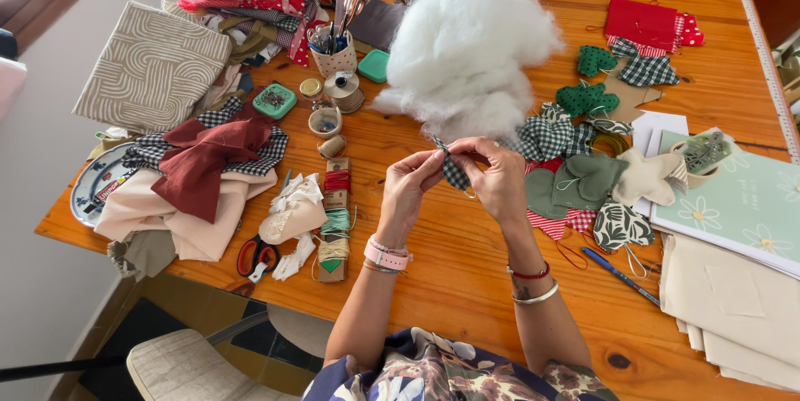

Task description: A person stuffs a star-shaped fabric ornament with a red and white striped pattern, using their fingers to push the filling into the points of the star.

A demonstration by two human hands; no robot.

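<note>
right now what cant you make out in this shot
- Head view: most of the checked fabric piece, covered by the left hand and right hand.
- Table behind the white stuffing, hidden by it.
- Needle or thread: too small to tell.
- Blue plate, half under fabrics.

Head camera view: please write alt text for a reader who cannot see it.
Two bare hands, left hand and right hand, pinch a small green-and-white checked fabric piece above an orange wooden table. A big heap of white fluffy stuffing lies behind, with red-handled scissors left.
</note>
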